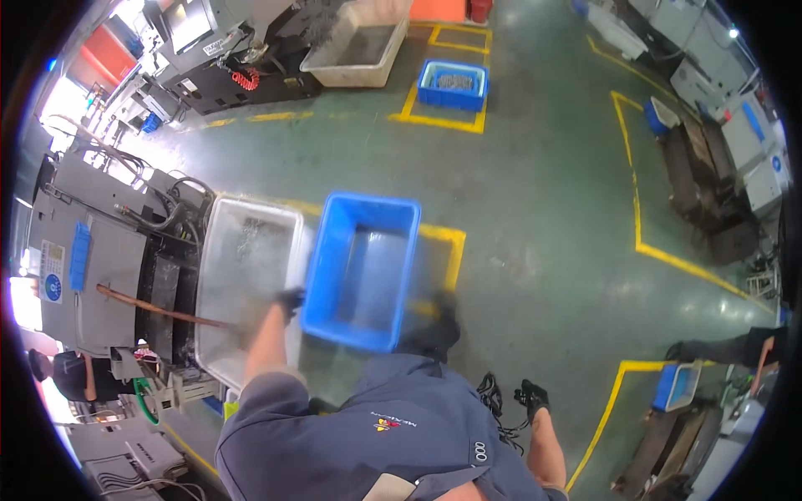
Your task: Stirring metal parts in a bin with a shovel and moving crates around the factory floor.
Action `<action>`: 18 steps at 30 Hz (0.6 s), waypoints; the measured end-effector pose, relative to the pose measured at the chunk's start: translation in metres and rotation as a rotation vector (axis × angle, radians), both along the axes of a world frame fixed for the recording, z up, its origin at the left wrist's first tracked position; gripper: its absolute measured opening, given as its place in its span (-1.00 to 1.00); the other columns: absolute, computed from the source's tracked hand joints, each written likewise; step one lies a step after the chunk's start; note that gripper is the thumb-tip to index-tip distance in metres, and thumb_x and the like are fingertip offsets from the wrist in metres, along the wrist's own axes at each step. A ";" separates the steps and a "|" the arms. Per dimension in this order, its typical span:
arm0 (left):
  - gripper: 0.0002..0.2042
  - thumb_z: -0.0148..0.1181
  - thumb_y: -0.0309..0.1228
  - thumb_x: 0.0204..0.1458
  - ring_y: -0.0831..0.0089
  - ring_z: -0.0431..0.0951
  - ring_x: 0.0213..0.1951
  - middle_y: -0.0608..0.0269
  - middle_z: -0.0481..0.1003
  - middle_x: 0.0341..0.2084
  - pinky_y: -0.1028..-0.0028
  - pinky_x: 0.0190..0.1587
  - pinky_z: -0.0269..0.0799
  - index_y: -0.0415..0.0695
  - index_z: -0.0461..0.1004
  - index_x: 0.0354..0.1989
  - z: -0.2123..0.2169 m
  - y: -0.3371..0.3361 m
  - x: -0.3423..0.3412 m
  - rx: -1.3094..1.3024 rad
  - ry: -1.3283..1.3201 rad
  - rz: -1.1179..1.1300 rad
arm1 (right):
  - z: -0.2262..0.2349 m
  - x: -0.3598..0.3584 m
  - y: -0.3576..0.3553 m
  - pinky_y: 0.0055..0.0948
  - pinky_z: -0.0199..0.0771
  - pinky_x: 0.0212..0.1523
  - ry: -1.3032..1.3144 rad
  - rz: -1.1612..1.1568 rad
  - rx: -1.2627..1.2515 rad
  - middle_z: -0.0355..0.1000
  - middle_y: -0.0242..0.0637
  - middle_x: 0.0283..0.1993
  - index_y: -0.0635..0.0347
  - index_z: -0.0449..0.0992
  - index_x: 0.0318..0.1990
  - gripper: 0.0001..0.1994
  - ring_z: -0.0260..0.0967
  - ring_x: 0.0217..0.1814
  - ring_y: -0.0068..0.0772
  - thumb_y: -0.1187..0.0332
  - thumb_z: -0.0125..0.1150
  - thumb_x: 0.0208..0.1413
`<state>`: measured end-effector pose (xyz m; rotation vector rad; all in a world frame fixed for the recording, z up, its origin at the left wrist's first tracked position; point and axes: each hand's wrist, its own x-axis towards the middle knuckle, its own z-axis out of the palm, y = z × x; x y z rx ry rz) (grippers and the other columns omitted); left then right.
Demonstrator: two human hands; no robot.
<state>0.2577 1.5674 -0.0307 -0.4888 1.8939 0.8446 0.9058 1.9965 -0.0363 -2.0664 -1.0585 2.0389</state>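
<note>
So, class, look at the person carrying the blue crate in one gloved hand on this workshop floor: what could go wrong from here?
1. The blue crate seems held by one edge in the left hand alone, so it may slip or tip.
2. It hangs beside the white bin, which it may knock.
3. The right hand hangs free, away from the crate, and the green floor looks glossy, perhaps slick underfoot.

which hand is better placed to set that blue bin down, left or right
Left, probably. The left hand already grips the near-left corner of the blue bin, while the right hand hangs free, well off to the right.
</note>
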 end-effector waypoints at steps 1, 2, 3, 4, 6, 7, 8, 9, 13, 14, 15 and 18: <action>-0.59 -0.30 -0.16 0.20 0.36 0.27 0.20 0.34 0.38 0.14 0.19 0.24 0.07 0.07 0.34 0.14 -0.010 0.014 0.004 0.009 -0.041 -0.046 | 0.002 -0.004 0.020 -0.33 0.49 -0.44 -0.057 0.003 -0.010 0.51 -0.14 -0.37 0.28 0.54 -0.11 -0.72 0.49 -0.45 -0.26 0.30 0.16 0.08; -0.59 -0.30 -0.16 0.20 0.36 0.27 0.20 0.34 0.38 0.14 0.19 0.24 0.07 0.07 0.34 0.14 -0.026 0.016 -0.017 0.022 -0.021 -0.030 | -0.006 -0.006 0.039 -0.28 0.49 -0.46 -0.025 -0.050 0.010 0.50 -0.07 -0.35 0.31 0.49 -0.06 -0.68 0.48 -0.46 -0.21 0.31 0.18 0.06; -0.59 -0.29 -0.16 0.20 0.34 0.28 0.20 0.30 0.38 0.13 0.21 0.22 0.08 0.04 0.33 0.15 -0.055 0.019 -0.025 0.048 0.020 -0.111 | -0.012 -0.007 0.051 -0.28 0.49 -0.46 -0.013 -0.050 0.017 0.50 -0.07 -0.35 0.31 0.49 -0.06 -0.68 0.48 -0.46 -0.21 0.31 0.18 0.06; -0.59 -0.27 -0.16 0.21 0.32 0.29 0.21 0.25 0.39 0.12 0.23 0.20 0.10 0.01 0.32 0.15 -0.080 0.026 -0.042 0.073 0.057 -0.191 | -0.017 -0.006 0.064 -0.27 0.49 -0.47 -0.007 -0.141 -0.023 0.49 -0.06 -0.36 0.32 0.47 -0.04 -0.65 0.48 -0.47 -0.18 0.31 0.19 0.05; -0.59 -0.25 -0.15 0.22 0.29 0.30 0.21 0.17 0.41 0.11 0.27 0.17 0.13 -0.04 0.30 0.15 -0.113 0.069 -0.067 0.095 0.127 -0.346 | -0.018 -0.018 0.090 -0.24 0.49 -0.49 0.017 -0.148 -0.094 0.48 -0.03 -0.35 0.35 0.41 -0.01 -0.61 0.47 -0.47 -0.11 0.30 0.21 0.04; -0.59 -0.23 -0.14 0.23 0.27 0.30 0.22 0.13 0.41 0.10 0.30 0.15 0.15 -0.07 0.29 0.15 -0.108 0.075 -0.073 0.109 0.164 -0.415 | -0.017 -0.024 0.103 -0.24 0.49 -0.49 0.024 -0.135 -0.096 0.48 -0.03 -0.35 0.35 0.41 -0.01 -0.61 0.47 -0.47 -0.11 0.30 0.21 0.04; -0.61 -0.19 -0.18 0.24 0.29 0.44 0.10 0.16 0.49 0.01 0.31 0.00 0.26 -0.07 0.30 0.14 -0.117 0.098 -0.073 0.468 0.519 -0.521 | -0.019 -0.023 0.111 -0.23 0.50 -0.49 0.026 -0.206 -0.161 0.49 -0.03 -0.36 0.33 0.43 -0.04 -0.64 0.46 -0.49 -0.13 0.30 0.21 0.03; -0.65 -0.17 -0.19 0.24 0.34 0.53 -0.02 0.19 0.53 -0.04 0.39 -0.26 0.32 -0.09 0.35 0.08 -0.109 0.128 -0.091 0.214 0.627 -0.805 | -0.032 -0.022 0.123 -0.22 0.50 -0.49 0.057 -0.250 -0.224 0.49 -0.03 -0.36 0.31 0.45 -0.08 -0.66 0.46 -0.50 -0.14 0.30 0.22 0.03; -0.64 -0.16 -0.15 0.25 0.41 0.56 -0.10 0.23 0.55 -0.08 0.53 -0.48 0.23 -0.10 0.39 0.03 -0.100 0.234 -0.120 0.150 0.640 -0.681 | -0.155 0.024 0.223 -0.12 0.50 -0.17 0.367 -0.263 -0.547 0.48 0.04 -0.15 0.22 0.46 -0.04 -0.68 0.47 -0.16 -0.07 0.25 -0.10 0.19; -0.63 -0.16 -0.13 0.25 0.42 0.57 -0.14 0.23 0.55 -0.09 0.56 -0.52 0.20 -0.10 0.40 0.03 -0.088 0.265 -0.131 0.145 0.655 -0.642 | -0.159 0.018 0.240 -0.12 0.49 -0.18 0.354 -0.254 -0.521 0.49 0.03 -0.15 0.21 0.46 -0.04 -0.68 0.47 -0.17 -0.07 0.25 -0.08 0.18; -0.63 -0.16 -0.13 0.25 0.42 0.57 -0.14 0.23 0.55 -0.09 0.56 -0.52 0.20 -0.10 0.40 0.03 -0.079 0.289 -0.129 0.140 0.654 -0.614 | -0.159 0.012 0.270 -0.12 0.49 -0.20 0.315 -0.221 -0.490 0.49 0.03 -0.16 0.21 0.46 -0.05 -0.69 0.47 -0.19 -0.07 0.24 -0.06 0.17; -0.65 -0.17 -0.13 0.24 0.47 0.56 -0.23 0.25 0.58 -0.16 0.52 -0.47 0.26 -0.04 0.53 -0.11 -0.046 0.387 -0.129 0.412 0.076 0.370 | -0.145 0.013 0.345 -0.13 0.47 -0.25 0.199 -0.179 -0.376 0.49 0.01 -0.17 0.19 0.47 -0.07 -0.70 0.47 -0.22 -0.08 0.24 0.00 0.14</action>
